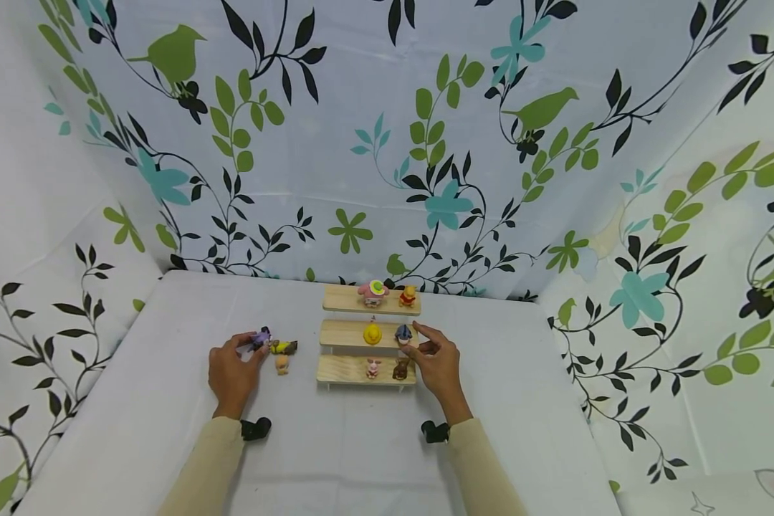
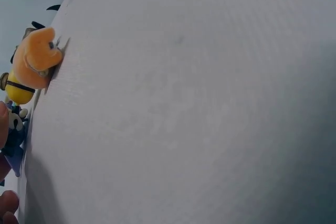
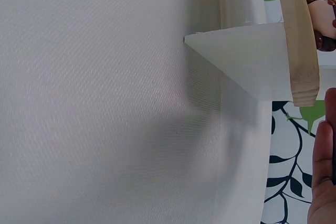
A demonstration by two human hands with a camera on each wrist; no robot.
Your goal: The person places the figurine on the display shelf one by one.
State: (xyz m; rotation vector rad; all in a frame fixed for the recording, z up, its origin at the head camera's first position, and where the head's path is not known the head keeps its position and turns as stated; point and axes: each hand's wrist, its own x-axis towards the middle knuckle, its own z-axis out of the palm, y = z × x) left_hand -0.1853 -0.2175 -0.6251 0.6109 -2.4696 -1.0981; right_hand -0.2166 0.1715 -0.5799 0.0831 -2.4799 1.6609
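My left hand (image 1: 233, 373) pinches a small purple-and-blue figurine (image 1: 260, 338) at the left of the table. Right beside it lie a yellow-and-dark figurine (image 1: 284, 347) and an orange-tan animal figurine (image 1: 282, 365), which looms large in the left wrist view. My right hand (image 1: 440, 364) is at the right end of the wooden three-step display stand (image 1: 345, 333). Its thumb and index finger close around a dark blue figurine (image 1: 403, 334) on the middle shelf. That figurine is out of sight in the right wrist view, where the fingers (image 3: 323, 156) show at the edge.
A pink figurine with a green-yellow top (image 1: 373, 292) and a yellow bear in red (image 1: 408, 296) stand on the top shelf. A yellow figurine (image 1: 372, 333) shares the middle one. Below are a pink piglet (image 1: 373, 368) and a brown figurine (image 1: 400, 369). Patterned cloth (image 1: 387, 143) hangs behind.
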